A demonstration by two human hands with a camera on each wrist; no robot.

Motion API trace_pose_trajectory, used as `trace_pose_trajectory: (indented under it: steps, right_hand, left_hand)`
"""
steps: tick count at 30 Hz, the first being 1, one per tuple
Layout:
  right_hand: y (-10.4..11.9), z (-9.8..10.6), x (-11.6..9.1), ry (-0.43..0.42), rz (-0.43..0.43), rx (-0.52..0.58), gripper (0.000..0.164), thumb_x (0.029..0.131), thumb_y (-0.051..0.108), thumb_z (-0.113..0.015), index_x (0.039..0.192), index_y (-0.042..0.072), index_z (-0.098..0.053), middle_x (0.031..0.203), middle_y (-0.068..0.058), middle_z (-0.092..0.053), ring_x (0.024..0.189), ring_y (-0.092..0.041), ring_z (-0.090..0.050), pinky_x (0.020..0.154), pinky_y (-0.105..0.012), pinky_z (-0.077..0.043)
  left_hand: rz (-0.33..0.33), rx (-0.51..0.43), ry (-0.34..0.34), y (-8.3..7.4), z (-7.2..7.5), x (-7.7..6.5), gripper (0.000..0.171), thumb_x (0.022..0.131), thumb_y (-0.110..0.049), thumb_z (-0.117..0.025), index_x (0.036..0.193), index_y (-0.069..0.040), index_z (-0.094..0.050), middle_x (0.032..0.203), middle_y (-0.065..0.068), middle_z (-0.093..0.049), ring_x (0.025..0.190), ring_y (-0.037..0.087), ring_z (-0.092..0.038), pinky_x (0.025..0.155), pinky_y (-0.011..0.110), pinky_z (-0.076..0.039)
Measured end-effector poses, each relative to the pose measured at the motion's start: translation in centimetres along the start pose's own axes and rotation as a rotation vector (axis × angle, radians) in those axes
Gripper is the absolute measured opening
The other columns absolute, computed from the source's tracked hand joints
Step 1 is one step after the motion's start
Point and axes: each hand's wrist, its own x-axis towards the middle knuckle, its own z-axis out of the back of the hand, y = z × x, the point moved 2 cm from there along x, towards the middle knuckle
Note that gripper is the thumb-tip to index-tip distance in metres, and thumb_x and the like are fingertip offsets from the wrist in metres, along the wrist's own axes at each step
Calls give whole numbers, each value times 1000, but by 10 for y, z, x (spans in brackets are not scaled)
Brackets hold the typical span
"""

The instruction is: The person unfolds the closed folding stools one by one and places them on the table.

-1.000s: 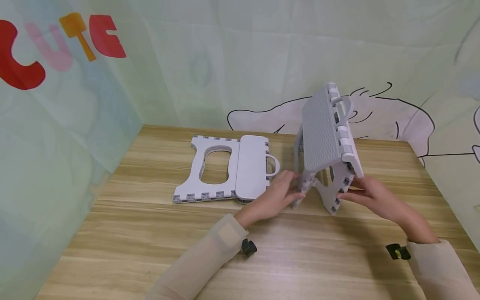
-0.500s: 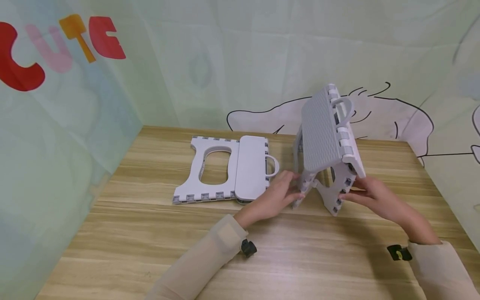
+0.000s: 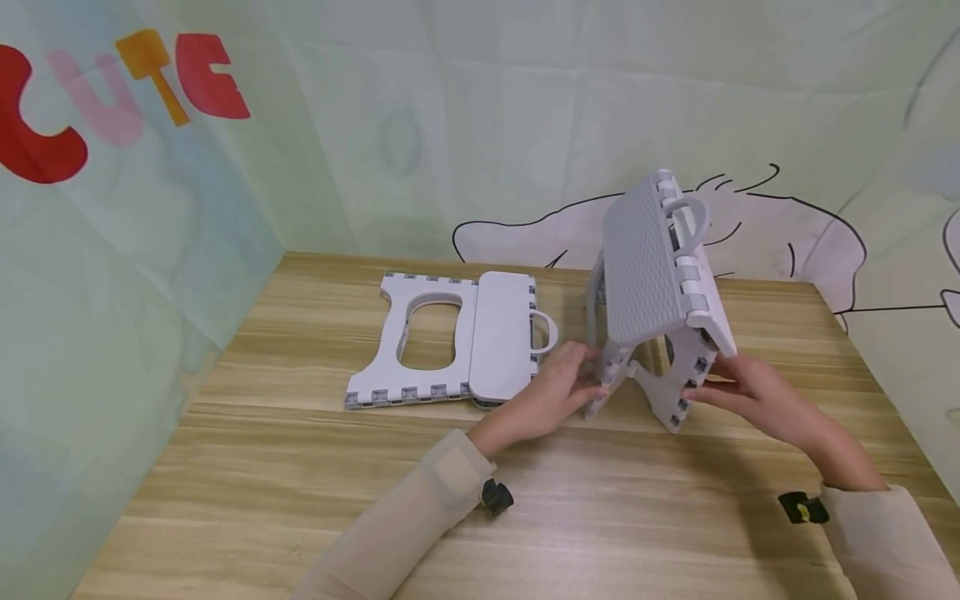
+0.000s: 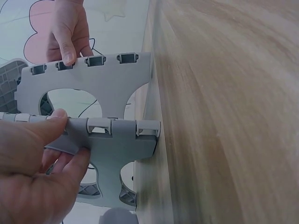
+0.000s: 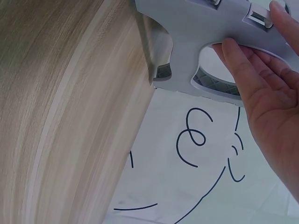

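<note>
A light grey folding step stool (image 3: 641, 267) stands partly unfolded on the table at the right, its textured seat raised in a peak with a loop handle (image 3: 693, 225). My left hand (image 3: 551, 387) pinches the edge of its left leg panel; in the left wrist view the thumb lies on the hinged edge and fingers curl beneath. With my right hand (image 3: 757, 400) I grip the right leg panel (image 5: 184, 60). The right wrist view has its fingers at the panel's oval opening and the thumb on the edge. A second folding stool (image 3: 504, 333) lies folded flat left of my left hand.
The wood-grain table (image 3: 300, 492) extends in front of both stools. Behind and at the sides hangs a pale printed cloth (image 3: 510, 125), with coloured letters at the left and black line drawings at the right. The standing stool is close to the back cloth.
The standing stool's right leg panel and my right hand have shifted slightly to the right, so the legs spread a little wider. My left hand and the flat stool have hardly moved.
</note>
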Motion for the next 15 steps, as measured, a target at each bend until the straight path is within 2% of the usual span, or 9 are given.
trace_pose_trajectory:
  steps: [4, 15]
  right_hand:
    - [1, 0, -1, -1, -11, 6, 55, 93, 3, -70, 142, -7, -45, 128, -28, -60, 112, -27, -63, 83, -41, -59]
    - [-1, 2, -5, -6, -47, 3, 55, 94, 5, -69, 142, -7, -45, 128, -28, -61, 112, -17, -63, 83, -39, -59]
  left_hand:
    - [-5, 3, -3, -1, 0, 0, 48, 96, -17, -65, 133, 7, -45, 127, 17, -48, 122, 30, -47, 103, 23, -45]
    - [-12, 42, -6, -1, 0, 1, 48, 96, -18, -66, 133, 7, -47, 127, 16, -49, 120, 27, -47, 103, 21, -43]
